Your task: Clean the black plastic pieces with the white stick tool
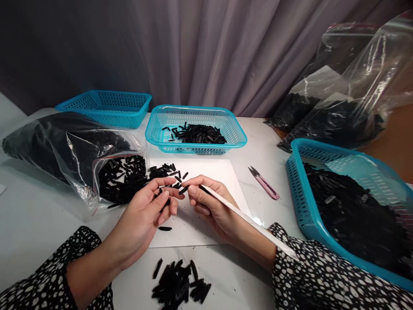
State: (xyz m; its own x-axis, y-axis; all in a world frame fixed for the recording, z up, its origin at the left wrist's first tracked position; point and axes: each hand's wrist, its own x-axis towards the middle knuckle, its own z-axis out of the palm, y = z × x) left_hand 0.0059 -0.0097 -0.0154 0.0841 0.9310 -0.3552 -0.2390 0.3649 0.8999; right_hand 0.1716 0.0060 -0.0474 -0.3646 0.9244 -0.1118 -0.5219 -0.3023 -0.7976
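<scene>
My left hand (151, 206) is closed loosely over several small black strips (165, 201), pinched between thumb and fingers. My right hand (213, 202) grips a long, thin white stick (248, 219) that runs back along the forearm; its exact kind is unclear. At the right fingertips a short black strip (183, 190) points toward the left fingers. Both hands are close together over a white paper sheet (200, 230). A loose black strip (165, 228) lies on the paper below the left hand.
An open plastic bag (77, 146) spills black strips at left. One blue basket (196, 148) holds more, another blue basket (112, 118) stands behind the bag, and a fuller one (300, 202) is right. Pink thread snips (264, 183), a strip pile (177, 284) and filled bags (342, 112) surround the paper.
</scene>
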